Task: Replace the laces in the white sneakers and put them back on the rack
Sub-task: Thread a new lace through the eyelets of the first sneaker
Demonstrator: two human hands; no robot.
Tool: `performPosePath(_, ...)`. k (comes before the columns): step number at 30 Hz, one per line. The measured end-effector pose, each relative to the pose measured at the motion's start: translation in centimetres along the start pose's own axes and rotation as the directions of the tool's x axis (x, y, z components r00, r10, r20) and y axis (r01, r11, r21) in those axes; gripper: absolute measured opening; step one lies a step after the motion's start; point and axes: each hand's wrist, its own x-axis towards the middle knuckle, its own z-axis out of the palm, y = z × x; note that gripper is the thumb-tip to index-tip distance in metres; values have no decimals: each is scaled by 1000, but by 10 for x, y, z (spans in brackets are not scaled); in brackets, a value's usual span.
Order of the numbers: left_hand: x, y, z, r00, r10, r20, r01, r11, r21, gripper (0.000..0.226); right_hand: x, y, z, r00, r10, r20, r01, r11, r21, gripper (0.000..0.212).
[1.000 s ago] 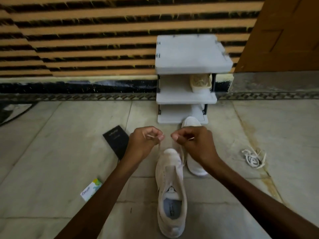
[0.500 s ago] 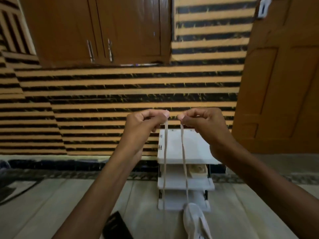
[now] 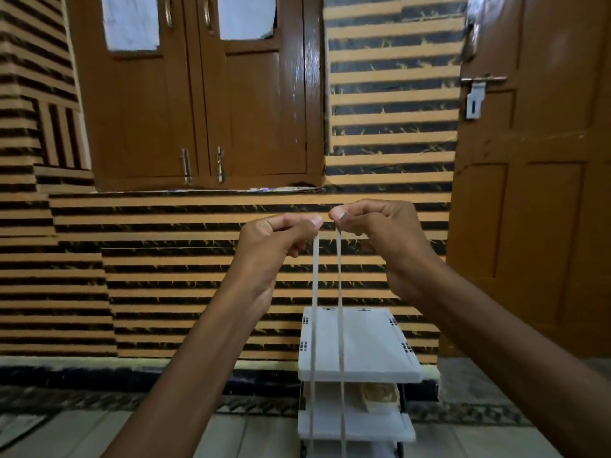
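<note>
Head view, left hand (image 3: 274, 247) and right hand (image 3: 380, 236) pinching flat white lace (image 3: 314, 292), flat-shelved white rack (image 3: 373, 348) behind

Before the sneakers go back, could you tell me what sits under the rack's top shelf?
A blurred beige shoe lies on the middle shelf, right side. The top shelf hides its upper part; anything lower is out of frame.

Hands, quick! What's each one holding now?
Left hand: pinching one end of the lace.
Right hand: pinching the other end.
</note>
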Motion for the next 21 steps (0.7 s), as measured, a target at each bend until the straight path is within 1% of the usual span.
performPosePath(5, 0, 2, -2, 1000, 9, -3, -9, 1000, 1, 7, -2, -1, 3, 1000, 17, -26, -17, 1000, 13, 7)
performPosePath(12, 2, 1, -6, 1000, 26, 8, -25, 999, -43, 6, -5, 1, 5, 1000, 19, -5, -19, 999, 39, 7)
performPosePath(15, 0, -10, -9, 998, 36, 44, -33, 998, -53, 13, -11, 9, 2, 999, 10, 38, -11, 999, 32, 7)
performPosePath(17, -10, -25, -11, 994, 3, 107, 8, 995, -100, 17, -21, 23, -3, 997, 10, 81, -11, 1000, 13, 8)
performPosePath(19, -27, -47, -14, 984, -28, 174, 51, 991, -125, 12, -37, 46, -7, 992, 55, 116, -57, 998, 13, 9)
performPosePath(20, -41, -64, -18, 982, -52, 183, 66, 995, -72, 9, -52, 66, -7, 983, 114, 140, -115, 993, -2, 9)
performPosePath(21, -52, -81, -21, 983, -53, 174, 51, 999, 17, 6, -65, 84, -7, 971, 175, 163, -174, 985, -20, 9)
